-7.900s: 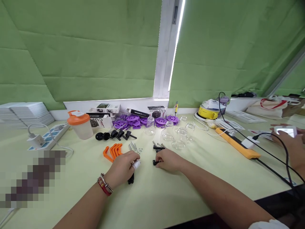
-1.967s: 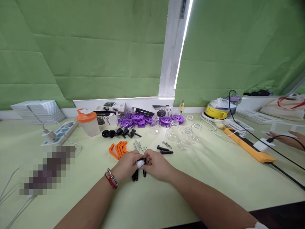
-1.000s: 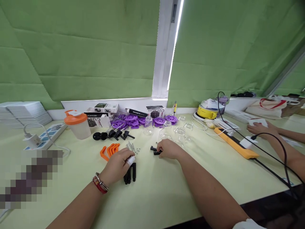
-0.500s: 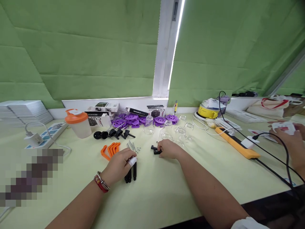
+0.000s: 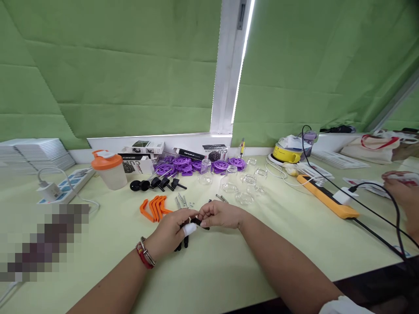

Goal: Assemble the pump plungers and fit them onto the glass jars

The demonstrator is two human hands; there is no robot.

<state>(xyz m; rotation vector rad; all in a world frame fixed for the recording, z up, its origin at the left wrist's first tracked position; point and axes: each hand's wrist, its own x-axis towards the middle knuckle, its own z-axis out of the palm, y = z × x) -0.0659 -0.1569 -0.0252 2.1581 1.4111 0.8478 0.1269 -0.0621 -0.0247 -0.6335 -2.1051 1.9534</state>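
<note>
On the worktop, the left hand grips a bundle of black rods, their long axis pointing down toward the person. Just right, the right hand pinches a small black piece against the bundle's top.

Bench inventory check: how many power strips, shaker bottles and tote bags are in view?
Power strips: 2, the white power strip and the orange power strip
Shaker bottle: 1
Tote bag: 1
Total: 4
</note>
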